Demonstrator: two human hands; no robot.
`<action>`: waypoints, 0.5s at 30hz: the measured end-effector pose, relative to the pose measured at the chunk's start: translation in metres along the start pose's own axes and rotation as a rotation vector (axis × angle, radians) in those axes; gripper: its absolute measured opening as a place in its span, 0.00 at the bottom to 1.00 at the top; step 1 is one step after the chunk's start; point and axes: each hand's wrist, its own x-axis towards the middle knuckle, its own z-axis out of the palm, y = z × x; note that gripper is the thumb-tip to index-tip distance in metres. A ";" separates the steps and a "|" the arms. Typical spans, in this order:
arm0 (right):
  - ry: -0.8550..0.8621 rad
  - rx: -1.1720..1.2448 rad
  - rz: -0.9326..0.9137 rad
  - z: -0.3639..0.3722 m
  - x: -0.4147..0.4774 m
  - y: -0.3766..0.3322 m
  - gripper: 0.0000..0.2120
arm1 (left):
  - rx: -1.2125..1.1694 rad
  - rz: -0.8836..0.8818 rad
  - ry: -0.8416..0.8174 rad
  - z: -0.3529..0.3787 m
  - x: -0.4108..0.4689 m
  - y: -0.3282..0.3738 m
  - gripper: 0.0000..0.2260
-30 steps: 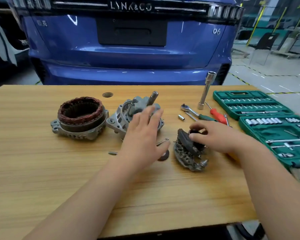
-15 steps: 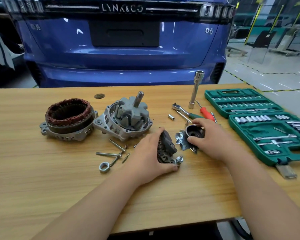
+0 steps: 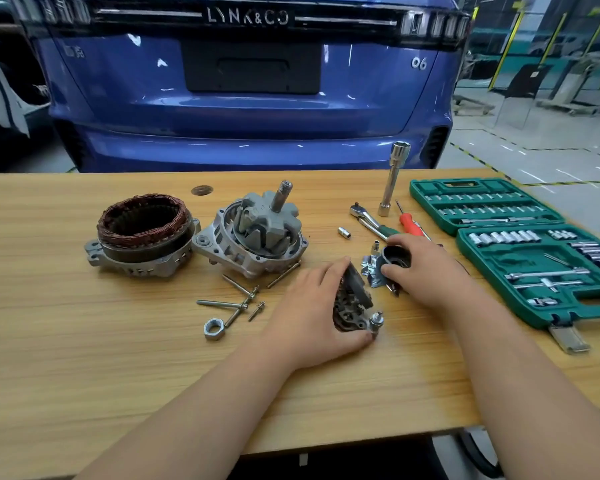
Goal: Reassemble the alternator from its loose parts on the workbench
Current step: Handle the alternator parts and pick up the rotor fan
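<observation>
My left hand (image 3: 312, 306) curls around the dark rectifier plate (image 3: 352, 303), tipped up on edge near the middle of the table (image 3: 84, 358). My right hand (image 3: 426, 271) grips the black cup-shaped part (image 3: 395, 256) just right of it. The rotor housing (image 3: 253, 233) and copper stator (image 3: 144, 230) sit toward the far-left corner, with loose bolts (image 3: 236, 299) and 1 nut (image 3: 214, 329) nearer me.

Blue car (image 3: 250, 109), green toolcase (image 3: 478, 216), copper stator (image 3: 144, 225).
</observation>
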 end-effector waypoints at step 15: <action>0.351 -0.030 0.096 0.005 -0.012 0.016 0.20 | 0.296 -0.457 -0.443 0.007 0.149 0.043 0.17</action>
